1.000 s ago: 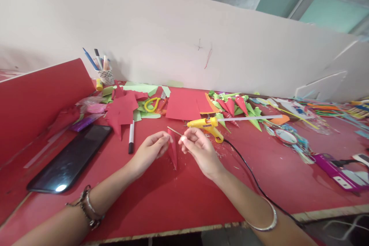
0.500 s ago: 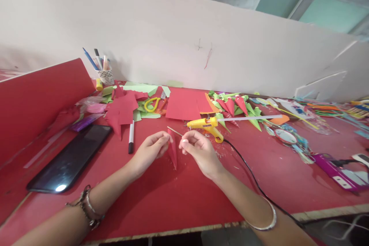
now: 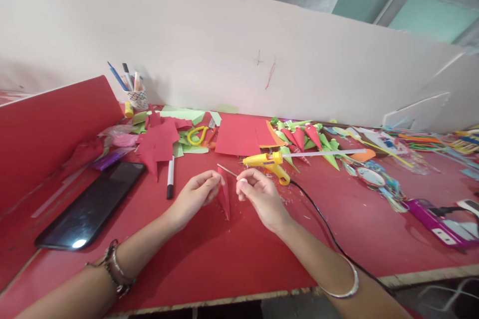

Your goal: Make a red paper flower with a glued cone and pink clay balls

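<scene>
My left hand (image 3: pixel 196 194) is closed in a pinch at the wide upper end of a narrow red paper cone (image 3: pixel 225 199), whose tip points down towards me. My right hand (image 3: pixel 262 197) has its thumb and fingers pressed together on the end of a thin wooden stick (image 3: pixel 226 169). The stick's free end reaches left across the cone's top edge; I cannot tell whether it touches the paper. Just beyond my right hand, a yellow glue gun (image 3: pixel 267 160) rests on its side with a long clear glue stick (image 3: pixel 325 153) in its back.
A black phone (image 3: pixel 92 204) and a marker (image 3: pixel 170 179) lie left. Red paper sheets (image 3: pixel 239 134), scraps and finished red and green cones (image 3: pixel 299 137) line the back. The glue gun's cord (image 3: pixel 329 229) runs right, near a purple power strip (image 3: pixel 434 222).
My right hand has shifted very slightly to the right, and a bit more of the stick shows. My left hand and the cone stay where they were.
</scene>
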`<state>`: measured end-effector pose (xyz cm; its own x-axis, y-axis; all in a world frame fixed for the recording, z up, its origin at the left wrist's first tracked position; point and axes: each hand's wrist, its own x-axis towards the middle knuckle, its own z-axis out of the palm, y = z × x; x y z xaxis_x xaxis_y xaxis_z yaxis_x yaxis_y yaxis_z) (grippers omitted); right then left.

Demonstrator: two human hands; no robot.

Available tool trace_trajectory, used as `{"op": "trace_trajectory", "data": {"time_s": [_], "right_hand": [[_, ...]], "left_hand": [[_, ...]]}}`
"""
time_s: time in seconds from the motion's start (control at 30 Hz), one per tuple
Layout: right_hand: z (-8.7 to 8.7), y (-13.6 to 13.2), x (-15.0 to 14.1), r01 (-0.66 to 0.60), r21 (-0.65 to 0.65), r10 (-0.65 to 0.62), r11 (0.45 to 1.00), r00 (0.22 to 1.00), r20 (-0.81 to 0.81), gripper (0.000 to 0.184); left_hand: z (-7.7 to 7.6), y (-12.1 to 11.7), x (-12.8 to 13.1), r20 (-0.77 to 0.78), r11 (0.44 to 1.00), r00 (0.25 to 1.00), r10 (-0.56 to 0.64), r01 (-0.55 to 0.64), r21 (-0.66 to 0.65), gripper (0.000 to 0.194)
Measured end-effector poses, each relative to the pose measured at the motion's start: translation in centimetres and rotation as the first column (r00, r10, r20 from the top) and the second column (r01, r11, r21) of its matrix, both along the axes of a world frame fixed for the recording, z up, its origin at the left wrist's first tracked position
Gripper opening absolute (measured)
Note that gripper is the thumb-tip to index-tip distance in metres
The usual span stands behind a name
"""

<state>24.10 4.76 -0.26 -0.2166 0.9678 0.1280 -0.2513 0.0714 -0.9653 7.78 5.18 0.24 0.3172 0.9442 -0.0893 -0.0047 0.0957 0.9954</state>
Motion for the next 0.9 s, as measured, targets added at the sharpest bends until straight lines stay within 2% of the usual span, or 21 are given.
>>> {"op": "trace_trajectory", "data": {"time_s": [0.07,0.17,0.3,0.37,0.47,0.53,0.63,0.77,0.83,0.9], "right_hand": [[0.15,-0.07,-0.09,0.003,0.011,-0.003,1.0,1.0,-0.011,0.008],[0.03,-0.16,-0.05,-0.062,-0.004,0.062,0.998,0.997,-0.036,0.011],[-0.34,-0.15,0.14,-0.09,-0.051,0.087,0.995,0.994,-0.06,0.036],[-0.29,-0.13,0.15,-0.068,-0.027,0.067,0.997,0.997,-0.046,0.03],[0.04,-0.11,0.07,-0.047,0.044,0.049,0.998,0.998,-0.046,0.007],[0.19,-0.08,0.03,-0.038,0.067,0.042,0.997,0.997,-0.063,0.012],[0.12,0.0,0.06,-0.037,0.06,0.04,0.998,0.998,-0.054,0.003],[-0.03,-0.03,0.2,-0.076,0.055,0.083,0.996,0.986,-0.142,0.034],[0.04,-0.09,0.24,-0.102,0.052,0.108,0.993,0.984,-0.141,0.034],[0.17,-0.14,0.24,-0.108,0.042,0.112,0.993,0.989,-0.095,0.023]], "left_hand": [[0.01,0.03,-0.02,-0.005,1.0,1.0,-0.005,0.005,0.0,0.024],[-0.04,0.06,-0.04,-0.011,1.0,1.0,-0.012,0.012,0.001,0.025],[-0.08,0.03,0.0,-0.003,1.0,1.0,0.0,0.0,-0.001,0.024],[-0.07,0.0,0.04,0.004,1.0,1.0,0.006,-0.006,-0.005,0.024],[-0.02,-0.04,0.07,0.009,1.0,1.0,0.012,-0.012,-0.011,0.025],[0.04,-0.05,0.09,0.008,1.0,1.0,0.013,-0.013,-0.008,0.025],[0.13,-0.08,0.12,-0.001,1.0,1.0,0.012,-0.012,-0.007,0.025],[0.21,-0.09,0.13,-0.01,1.0,1.0,0.019,-0.019,-0.011,0.026],[0.23,-0.08,0.12,-0.01,1.0,1.0,0.013,-0.013,-0.009,0.026],[0.25,-0.08,0.11,-0.014,1.0,1.0,0.007,-0.007,-0.01,0.026]]}}
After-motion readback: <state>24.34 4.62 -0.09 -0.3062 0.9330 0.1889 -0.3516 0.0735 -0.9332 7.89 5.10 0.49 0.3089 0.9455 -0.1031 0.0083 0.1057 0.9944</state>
